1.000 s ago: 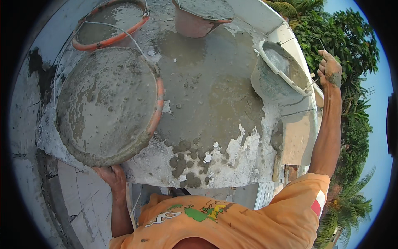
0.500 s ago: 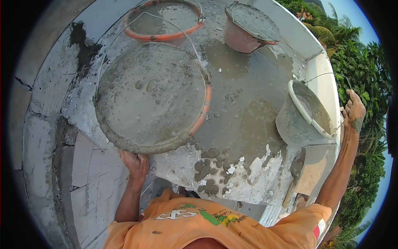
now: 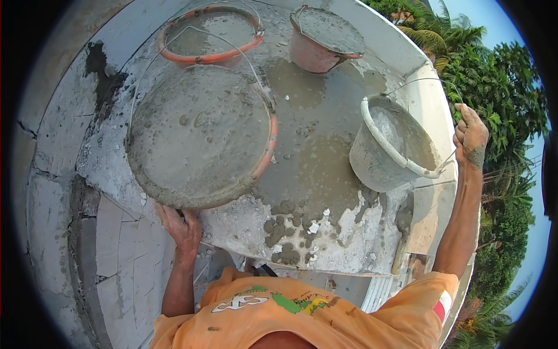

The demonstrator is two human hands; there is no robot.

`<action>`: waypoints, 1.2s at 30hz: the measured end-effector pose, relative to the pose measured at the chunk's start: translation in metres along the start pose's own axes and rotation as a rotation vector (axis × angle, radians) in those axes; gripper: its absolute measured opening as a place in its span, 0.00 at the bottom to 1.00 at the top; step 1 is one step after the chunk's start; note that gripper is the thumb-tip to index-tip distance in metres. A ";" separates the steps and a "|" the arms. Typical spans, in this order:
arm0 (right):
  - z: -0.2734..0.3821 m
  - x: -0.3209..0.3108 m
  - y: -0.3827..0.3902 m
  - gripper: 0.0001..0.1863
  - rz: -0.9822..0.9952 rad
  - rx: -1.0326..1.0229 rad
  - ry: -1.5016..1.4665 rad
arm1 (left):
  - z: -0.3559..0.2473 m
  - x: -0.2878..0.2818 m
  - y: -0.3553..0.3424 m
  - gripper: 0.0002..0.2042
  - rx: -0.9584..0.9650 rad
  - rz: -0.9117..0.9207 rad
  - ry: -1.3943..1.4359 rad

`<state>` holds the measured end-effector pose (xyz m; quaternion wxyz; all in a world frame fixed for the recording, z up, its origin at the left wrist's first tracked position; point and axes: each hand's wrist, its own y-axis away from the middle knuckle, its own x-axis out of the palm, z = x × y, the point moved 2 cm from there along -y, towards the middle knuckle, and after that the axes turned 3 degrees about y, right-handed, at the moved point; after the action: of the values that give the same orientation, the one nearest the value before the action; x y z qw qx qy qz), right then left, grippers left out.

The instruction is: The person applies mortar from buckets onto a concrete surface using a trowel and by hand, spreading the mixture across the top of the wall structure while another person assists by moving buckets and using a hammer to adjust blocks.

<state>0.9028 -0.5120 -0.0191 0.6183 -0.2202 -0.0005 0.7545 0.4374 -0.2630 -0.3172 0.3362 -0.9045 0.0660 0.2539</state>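
My right hand (image 3: 472, 136) is closed around the wire handle of a pale, cement-smeared bucket (image 3: 376, 160). That bucket tilts toward me at the right side of the ledge, its inside coated with grey residue. On the left, my left hand (image 3: 183, 228) reaches up against the near side of a large orange bucket (image 3: 272, 136), just under its rim. Its thumb stands apart from the fingers, and the fingertips are partly hidden by the bucket. Wet grey cement (image 3: 200, 131) fills the large bucket almost to the brim, and its wire handle (image 3: 195, 28) stands up.
Behind stand another orange-rimmed bucket (image 3: 226, 57) and a reddish bucket (image 3: 314, 53), both holding cement. A wet grey puddle (image 3: 328, 163) spreads over the ledge between the buckets. A low white wall (image 3: 430, 107) bounds the right side, with trees (image 3: 500, 116) beyond.
The whole view has shifted, so the buckets appear farther left and slightly higher. More of my left hand shows below the large bucket's rim. My right hand keeps its hold on the handle.
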 end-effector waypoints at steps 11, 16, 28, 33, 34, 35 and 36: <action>-0.035 -0.008 -0.014 0.13 -0.061 -0.083 -0.115 | 0.009 0.001 0.005 0.18 -0.032 0.021 -0.040; -0.062 -0.032 -0.001 0.13 -0.025 -0.114 -0.167 | 0.011 -0.001 0.008 0.17 -0.021 0.039 -0.048; -0.053 -0.039 0.041 0.12 -0.096 -0.119 -0.111 | 0.008 0.001 0.001 0.15 0.007 0.098 -0.069; -0.026 -0.051 0.063 0.13 -0.163 -0.034 -0.082 | 0.005 0.003 0.000 0.18 0.089 0.113 -0.094; -0.021 -0.063 0.071 0.12 -0.167 -0.026 -0.043 | 0.004 0.005 0.000 0.18 0.112 0.125 -0.094; -0.015 -0.067 0.080 0.13 -0.166 -0.012 -0.036 | 0.006 0.003 0.001 0.18 0.108 0.128 -0.087; -0.006 -0.069 0.091 0.13 -0.170 -0.013 -0.026 | 0.008 0.002 0.001 0.18 0.099 0.114 -0.081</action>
<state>0.8295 -0.5995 -0.0263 0.6788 -0.2133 -0.0323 0.7019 0.4355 -0.2582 -0.3243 0.3679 -0.8705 0.1160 0.3055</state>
